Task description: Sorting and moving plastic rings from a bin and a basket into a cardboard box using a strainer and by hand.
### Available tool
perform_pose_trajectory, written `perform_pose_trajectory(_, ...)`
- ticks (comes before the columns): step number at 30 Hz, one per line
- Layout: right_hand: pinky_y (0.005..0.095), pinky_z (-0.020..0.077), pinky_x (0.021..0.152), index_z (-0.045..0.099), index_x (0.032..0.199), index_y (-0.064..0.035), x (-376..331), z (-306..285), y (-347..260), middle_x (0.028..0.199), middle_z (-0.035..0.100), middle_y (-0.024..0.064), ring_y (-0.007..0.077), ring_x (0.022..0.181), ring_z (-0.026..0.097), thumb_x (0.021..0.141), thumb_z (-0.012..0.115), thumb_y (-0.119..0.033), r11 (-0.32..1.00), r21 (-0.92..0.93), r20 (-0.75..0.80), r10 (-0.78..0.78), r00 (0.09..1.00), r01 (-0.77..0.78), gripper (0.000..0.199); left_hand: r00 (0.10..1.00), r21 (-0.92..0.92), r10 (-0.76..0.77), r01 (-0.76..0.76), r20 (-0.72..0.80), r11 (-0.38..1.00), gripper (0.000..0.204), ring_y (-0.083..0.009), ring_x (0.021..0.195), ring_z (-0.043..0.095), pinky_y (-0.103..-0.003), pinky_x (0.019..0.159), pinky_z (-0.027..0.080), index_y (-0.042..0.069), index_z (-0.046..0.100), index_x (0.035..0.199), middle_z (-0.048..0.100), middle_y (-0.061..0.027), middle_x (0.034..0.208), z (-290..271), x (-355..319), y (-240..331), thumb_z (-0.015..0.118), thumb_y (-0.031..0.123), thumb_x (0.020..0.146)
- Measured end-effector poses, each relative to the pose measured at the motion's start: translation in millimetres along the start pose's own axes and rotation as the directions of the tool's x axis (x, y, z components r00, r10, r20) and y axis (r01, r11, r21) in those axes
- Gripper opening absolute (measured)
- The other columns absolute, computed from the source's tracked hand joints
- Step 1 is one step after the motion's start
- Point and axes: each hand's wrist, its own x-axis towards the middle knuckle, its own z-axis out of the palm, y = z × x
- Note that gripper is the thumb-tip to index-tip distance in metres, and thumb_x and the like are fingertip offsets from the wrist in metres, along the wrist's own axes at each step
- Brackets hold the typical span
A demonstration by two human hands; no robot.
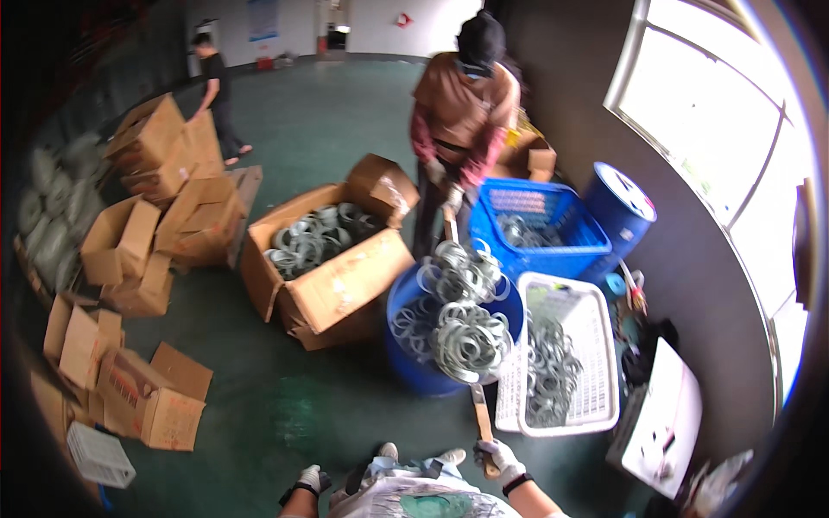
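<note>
1. A long wooden pole [480, 414] runs from the lower middle of the view up and away over a blue drum [414, 367], and many grey metal rings [462, 332] hang threaded along it in two thick bunches above the drum's mouth.
2. The right hand [498, 457], in a white work glove, is clenched around the near end of the pole at the bottom of the view.
3. The left hand [313, 479], also gloved, sits low at the bottom edge, apart from the pole; it looks empty, but it is too small and too close to the rim to tell whether its fingers are curled or loose.
4. A co-worker [462, 104] in a brown top stands on the far side of the drum and grips the pole's far end with a gloved hand [452, 200].
5. Just right of the drum stands a white plastic basket [596, 345] with more rings heaped inside.
6. Behind it is a blue plastic crate [540, 216], also holding rings, and a second blue drum [617, 216] beside the wall.
7. Left of the drum, an open cardboard box [337, 285] holds another pile of rings.
8. Further left, several empty cardboard boxes [147, 250] lie scattered on the green floor [285, 406].
9. Another person [216, 91] stands far back by the boxes.
</note>
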Motion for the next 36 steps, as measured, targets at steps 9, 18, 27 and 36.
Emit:
perform_pose_trajectory(9,0.0276,0.0480,0.051,0.049,0.093,-0.0044,-20.5,6.0,-25.6,0.074,0.054,0.0048,0.0133,0.058,0.053,0.080,0.062,-0.008,0.996,0.086,-0.022,-0.036,0.999,0.038,0.019,0.963,0.378,0.180,-0.093,-0.200,0.921,0.039,-0.0357,0.097,0.057,-0.051,0.084,0.045,0.003,0.048,0.113,0.059,-0.0156,0.107,83.2,-29.7,21.4,0.049,0.031,0.087)
perform_pose_trajectory(18,0.0249,0.0489,0.049,0.050,0.096,-0.0050,-17.7,-36.0,-28.7,0.075,0.055,0.0039,0.0104,0.056,0.053,0.081,0.061,-0.009,0.984,0.176,-0.015,-0.022,1.000,0.024,0.019,0.968,0.474,0.173,-0.068,-0.182,0.878,0.034,-0.0341,0.096,0.058,-0.049,0.085,0.046,0.001,0.053,0.105,0.062,-0.0143,0.098,170.6,-45.5,12.8,0.049,0.030,0.087)
perform_pose_trajectory(27,0.0258,0.0457,0.050,0.045,0.104,-0.0055,-125.0,-124.7,-100.5,0.075,0.053,0.0041,0.0111,0.057,0.051,0.078,0.063,-0.011,0.988,0.110,-0.163,-0.092,0.982,0.111,0.032,0.939,0.521,0.246,-0.089,-0.240,0.849,0.037,-0.0337,0.098,0.057,-0.048,0.087,0.045,-0.001,0.049,0.111,0.058,-0.0166,0.109,239.5,-46.0,-26.1,0.049,0.028,0.087)
perform_pose_trajectory(36,0.0374,0.0484,0.060,0.045,0.116,-0.0041,-138.2,-291.4,-110.8,0.077,0.060,0.0172,0.0310,0.070,0.062,0.072,0.055,-0.007,0.682,-0.723,-0.581,-0.516,0.629,-0.108,0.045,0.966,0.587,0.235,-0.129,-0.108,0.799,0.041,-0.0321,0.099,0.057,-0.048,0.083,0.047,0.000,0.048,0.115,0.056,-0.0151,0.112,351.5,-22.7,-88.0,0.051,0.029,0.087)
